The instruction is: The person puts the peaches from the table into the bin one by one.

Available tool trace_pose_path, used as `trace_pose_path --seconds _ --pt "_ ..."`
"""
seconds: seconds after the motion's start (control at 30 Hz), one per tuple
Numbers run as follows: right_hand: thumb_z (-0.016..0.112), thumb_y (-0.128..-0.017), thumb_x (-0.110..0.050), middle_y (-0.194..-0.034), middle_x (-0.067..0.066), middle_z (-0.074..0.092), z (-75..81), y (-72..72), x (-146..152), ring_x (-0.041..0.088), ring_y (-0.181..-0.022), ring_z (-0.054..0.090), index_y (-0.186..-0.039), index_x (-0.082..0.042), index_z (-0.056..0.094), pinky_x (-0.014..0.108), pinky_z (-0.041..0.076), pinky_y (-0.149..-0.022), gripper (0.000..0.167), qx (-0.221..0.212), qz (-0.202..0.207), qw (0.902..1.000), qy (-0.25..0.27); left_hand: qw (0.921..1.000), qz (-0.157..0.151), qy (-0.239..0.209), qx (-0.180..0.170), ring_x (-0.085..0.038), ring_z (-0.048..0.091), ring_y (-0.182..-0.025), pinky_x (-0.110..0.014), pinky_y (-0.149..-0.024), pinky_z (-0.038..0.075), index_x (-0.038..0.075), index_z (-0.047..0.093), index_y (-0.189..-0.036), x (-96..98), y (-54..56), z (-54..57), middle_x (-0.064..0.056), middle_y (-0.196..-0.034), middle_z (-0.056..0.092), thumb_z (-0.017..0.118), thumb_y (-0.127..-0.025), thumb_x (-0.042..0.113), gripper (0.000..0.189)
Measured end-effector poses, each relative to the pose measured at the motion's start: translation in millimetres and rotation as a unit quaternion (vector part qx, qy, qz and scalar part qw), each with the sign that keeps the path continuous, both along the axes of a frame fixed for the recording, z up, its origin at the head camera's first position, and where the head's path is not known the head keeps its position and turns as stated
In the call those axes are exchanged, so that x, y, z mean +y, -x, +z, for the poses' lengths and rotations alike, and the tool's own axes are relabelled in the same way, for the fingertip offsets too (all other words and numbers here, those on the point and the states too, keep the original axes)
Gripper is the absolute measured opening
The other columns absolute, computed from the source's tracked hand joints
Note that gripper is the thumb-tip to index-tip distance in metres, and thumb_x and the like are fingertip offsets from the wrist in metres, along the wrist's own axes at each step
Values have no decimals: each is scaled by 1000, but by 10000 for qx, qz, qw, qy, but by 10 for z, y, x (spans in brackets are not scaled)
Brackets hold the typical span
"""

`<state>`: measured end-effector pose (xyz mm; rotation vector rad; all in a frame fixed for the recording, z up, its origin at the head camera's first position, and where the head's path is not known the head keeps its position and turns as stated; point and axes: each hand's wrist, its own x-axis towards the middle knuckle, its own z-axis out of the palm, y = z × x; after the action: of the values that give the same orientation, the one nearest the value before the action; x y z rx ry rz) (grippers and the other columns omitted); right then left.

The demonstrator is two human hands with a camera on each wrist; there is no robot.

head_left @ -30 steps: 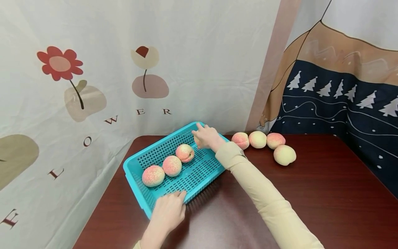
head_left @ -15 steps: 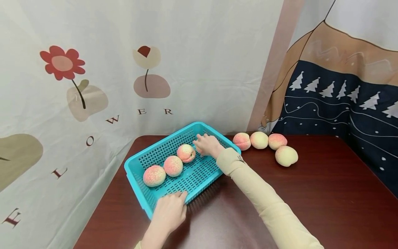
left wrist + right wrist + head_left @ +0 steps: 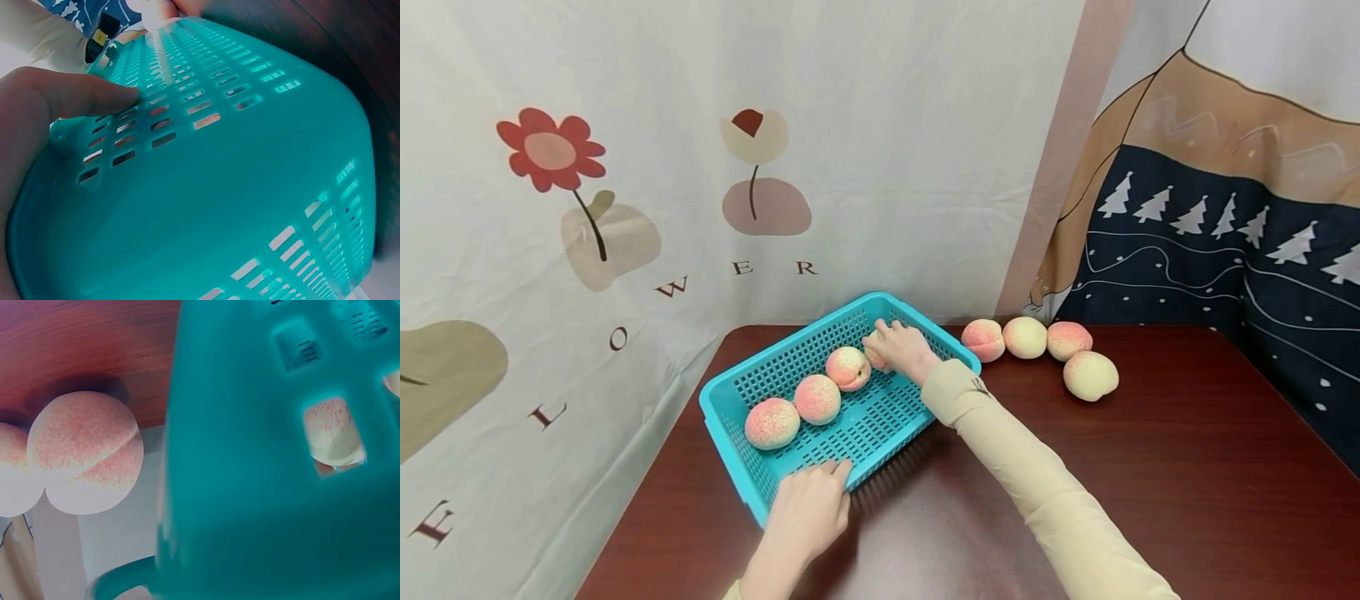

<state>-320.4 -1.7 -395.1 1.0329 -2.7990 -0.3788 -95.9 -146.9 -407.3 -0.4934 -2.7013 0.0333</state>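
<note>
In the head view, a blue plastic basket (image 3: 737,471) stands tilted across the table, with a row of peaches inside. My left hand (image 3: 808,504) grips its near rim; in the left wrist view the thumb (image 3: 94,94) presses on the perforated wall. My right hand (image 3: 904,348) reaches into the basket's far right corner, its fingers over a peach (image 3: 877,353) that it partly hides. Beside that one lie a second peach (image 3: 848,369), a third peach (image 3: 817,400) and a leftmost peach (image 3: 772,423). The right wrist view has the basket wall (image 3: 250,506) hiding the right hand.
To the right of the basket, several more peaches sit on the dark red table (image 3: 1187,467): a pink peach (image 3: 983,340), a pale peach (image 3: 1025,337), another pink peach (image 3: 1069,341) and a nearer pale peach (image 3: 1091,376). A printed curtain (image 3: 887,167) hangs behind the table.
My right hand has lowered into the basket with its peach, which now shows close to the other peaches in the row. My left hand stays on the rim.
</note>
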Motion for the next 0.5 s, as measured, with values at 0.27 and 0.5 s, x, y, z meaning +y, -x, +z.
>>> trace_pose_path --seconds 0.27,0.5 --pt "57 -94 -19 -139 14 41 25 7 -4 30 -115 54 -139 -24 41 37 55 -82 48 -549 -68 9983 197 10000 -2 9 47 -15 51 -49 -27 -42 34 13 61 -83 -2 -2 2 2 -66 60 68 -68 12 17" --pt "55 -95 -19 -151 17 32 23 -2 23 34 -134 42 -146 -22 35 39 52 -92 55 -959 -187 9946 361 10000 4 -9 4 -15 50 -48 -27 -42 33 13 60 -82 -1 -3 6 2 -65 59 68 -68 11 16"
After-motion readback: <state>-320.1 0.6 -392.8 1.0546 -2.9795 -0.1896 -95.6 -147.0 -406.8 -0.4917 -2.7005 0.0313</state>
